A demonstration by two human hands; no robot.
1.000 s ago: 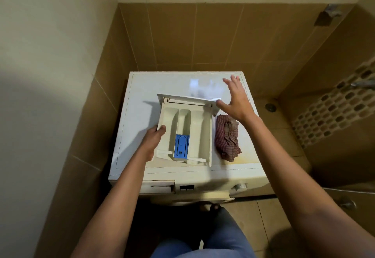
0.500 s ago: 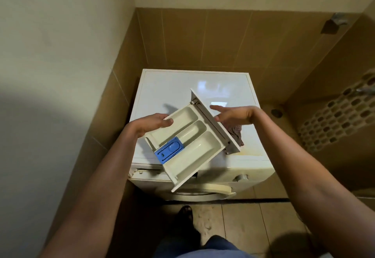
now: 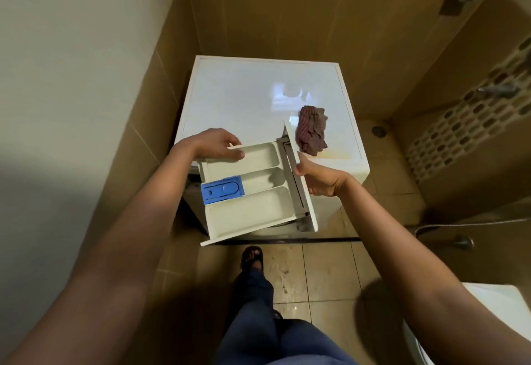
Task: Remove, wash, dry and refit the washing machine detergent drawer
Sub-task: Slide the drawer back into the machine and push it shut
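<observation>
The white detergent drawer (image 3: pixel 253 209), with three troughs and a blue insert (image 3: pixel 222 191), is held in the air in front of the white washing machine (image 3: pixel 258 92). My left hand (image 3: pixel 214 143) grips the drawer's far rear side wall. My right hand (image 3: pixel 319 181) grips its front panel at the right. The drawer lies crosswise, front panel to the right, open side up. A dark red checked cloth (image 3: pixel 311 129) lies crumpled on the machine's top, right of centre.
Tiled walls close in behind and left of the machine. A floor drain (image 3: pixel 377 130) lies to its right. A shower hose (image 3: pixel 459 227) runs along the right. A white fixture (image 3: pixel 494 307) sits at lower right. My leg and sandalled foot (image 3: pixel 253 258) stand on the tiled floor.
The drawer has been lifted off the machine's top, turned crosswise and brought toward me and lower, in front of the machine. My right hand moved from the panel's far side to gripping it.
</observation>
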